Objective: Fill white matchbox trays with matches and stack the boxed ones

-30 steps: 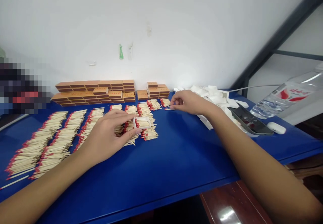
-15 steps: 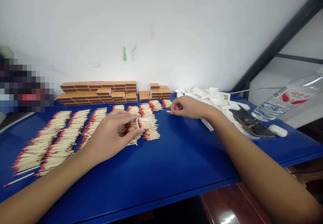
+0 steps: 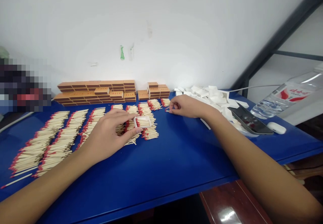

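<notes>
A small white matchbox tray [image 3: 142,127] is held tilted between the thumb and fingers of my left hand [image 3: 111,129], above the rows of matches. Red match heads show inside the tray's outline; I cannot tell whether they lie in it or behind it. My right hand [image 3: 185,105] is closed in a pinch beside the small far-right match pile [image 3: 165,102]. A match [image 3: 167,109] pokes out at its fingertips, mostly hidden. Long rows of red-headed matches [image 3: 59,139] spread on the blue table [image 3: 161,170], partly covered by my left hand.
Stacked orange-brown matchboxes [image 3: 93,92] and a smaller stack [image 3: 158,91] stand along the wall. White trays [image 3: 214,94] are heaped at the right, near a phone [image 3: 249,119], a white earphone case [image 3: 276,128] and a water bottle [image 3: 282,96]. A blurred patch covers the far left.
The view has shifted slightly. My right hand stays pinched by the far-right pile, and my left hand keeps the tray in almost the same place.
</notes>
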`<state>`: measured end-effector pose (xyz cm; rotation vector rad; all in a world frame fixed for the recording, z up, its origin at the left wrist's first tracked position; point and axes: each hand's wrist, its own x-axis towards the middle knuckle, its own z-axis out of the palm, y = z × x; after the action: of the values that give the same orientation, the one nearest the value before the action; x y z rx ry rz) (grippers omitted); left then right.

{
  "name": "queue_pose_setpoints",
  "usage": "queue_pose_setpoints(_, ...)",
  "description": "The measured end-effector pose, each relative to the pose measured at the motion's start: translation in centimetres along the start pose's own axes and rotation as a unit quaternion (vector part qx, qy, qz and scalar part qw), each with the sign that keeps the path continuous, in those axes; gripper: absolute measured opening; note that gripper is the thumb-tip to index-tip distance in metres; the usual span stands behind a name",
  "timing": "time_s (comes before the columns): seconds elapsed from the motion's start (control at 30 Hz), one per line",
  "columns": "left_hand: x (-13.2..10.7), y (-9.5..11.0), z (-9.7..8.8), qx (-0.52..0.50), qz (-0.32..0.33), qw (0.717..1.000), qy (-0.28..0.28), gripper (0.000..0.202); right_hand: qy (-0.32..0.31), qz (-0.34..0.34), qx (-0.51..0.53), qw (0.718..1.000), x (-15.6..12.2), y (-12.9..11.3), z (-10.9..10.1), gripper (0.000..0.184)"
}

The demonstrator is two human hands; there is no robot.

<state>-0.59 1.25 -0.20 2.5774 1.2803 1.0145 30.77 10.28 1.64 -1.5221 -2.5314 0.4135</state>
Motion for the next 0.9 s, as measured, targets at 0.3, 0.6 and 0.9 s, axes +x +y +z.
queue_pose_setpoints(0.3, 0.1, 0.0, 0.1, -0.002, 0.004, 1.000, -0.002, 0.035, -0.023, 0.004, 0.001, 1.000, 0.1, 0.1, 0.1, 0.005)
queue_pose_setpoints(0.6, -0.1, -0.1, 0.2, -0.008, 0.005, 1.000, -0.002, 0.033, 0.102, -0.167, 0.127, 0.972, -1.4, -6.2, 1.1, 0.014)
queue_pose_setpoints(0.9, 0.0, 0.3, 0.3, -0.026, 0.000, 1.000, -0.015, 0.033, 0.124, -0.194, 0.111, 0.967, -1.9, -7.6, 1.6, 0.011)
